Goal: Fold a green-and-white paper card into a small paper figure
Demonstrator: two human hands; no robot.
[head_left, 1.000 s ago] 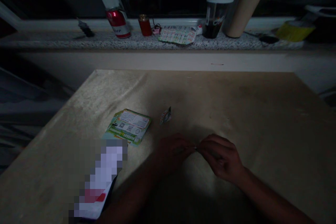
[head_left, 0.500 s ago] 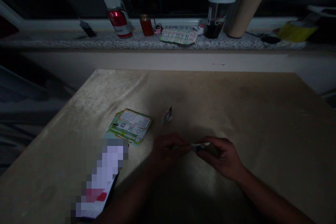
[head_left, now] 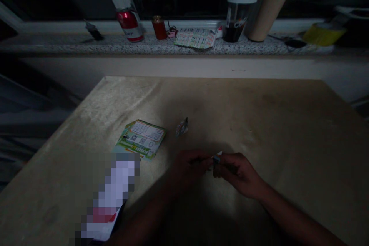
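Between my two hands is a small folded piece of printed paper, its pointed white and coloured tip showing above the fingertips. My left hand pinches it from the left, and its fingers lie in dark shadow. From the other side my right hand pinches it between thumb and forefinger. Beyond my left hand, a second small folded paper piece stands on the table. To its left lies a stack of green and white printed cards.
A phone with a blurred bright screen lies front left. On the granite windowsill stand a red can, a red jar, a crumpled printed sheet, a lidded drink cup, a cardboard tube and a yellow roll.
The folded paper has been turned between my fingers, its tip now pointing up instead of lying flat. My hands have come slightly closer together. The view has shifted slightly.
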